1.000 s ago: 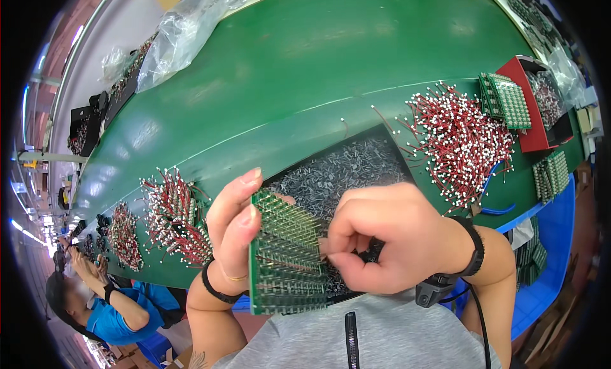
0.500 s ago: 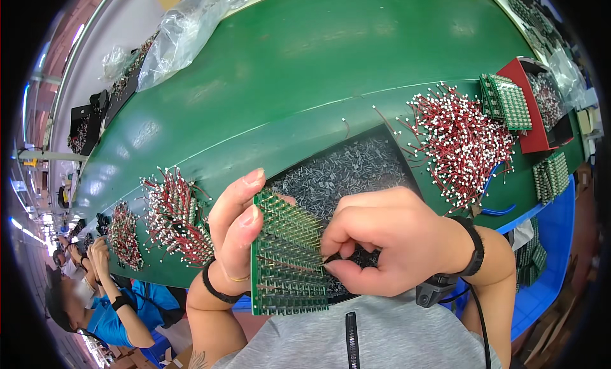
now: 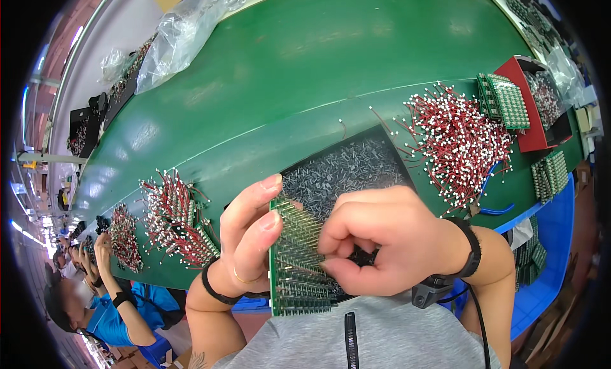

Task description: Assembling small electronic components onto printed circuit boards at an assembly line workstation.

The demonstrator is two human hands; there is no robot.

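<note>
Green circuit board (image 3: 294, 264) in left hand (image 3: 248, 241), just beside right hand (image 3: 388, 241).

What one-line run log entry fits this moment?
left hand: holds green board | right hand: curled at board's edge | below: black tray, small parts

At lower centre, the right hand (image 3: 391, 241) hides whatever its fingertips may pinch; the circuit board (image 3: 298, 267) covers part of the black tray (image 3: 396, 154); the lower edge crops the grey top (image 3: 398, 331).
</note>
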